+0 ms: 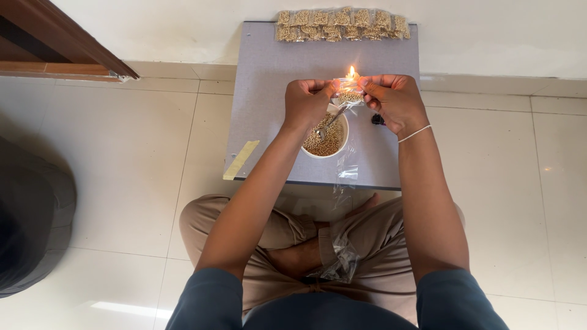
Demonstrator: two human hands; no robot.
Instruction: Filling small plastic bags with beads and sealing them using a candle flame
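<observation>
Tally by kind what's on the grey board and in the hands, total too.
White round bowl of tan seeds: 1
Metal spoon in bowl: 1
Small clear seed-filled pouch held by left hand and right hand: 1
Flame: 1
Yellow tape strip: 1
Row of filled pouches: 1
Total: 6

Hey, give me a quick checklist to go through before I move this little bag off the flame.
1. Both hands grip the bag: left hand and right hand pinch the small clear plastic bag of seeds: ok.
2. Small orange flame at the bag's top edge: ok.
3. Fingers clear of flame: close; cannot tell.
4. Seal closed: cannot tell.
5. White round bowl of seeds directly below, metal spoon inside: ok.
6. Row of filled clear packets away from flame: ok.
</observation>
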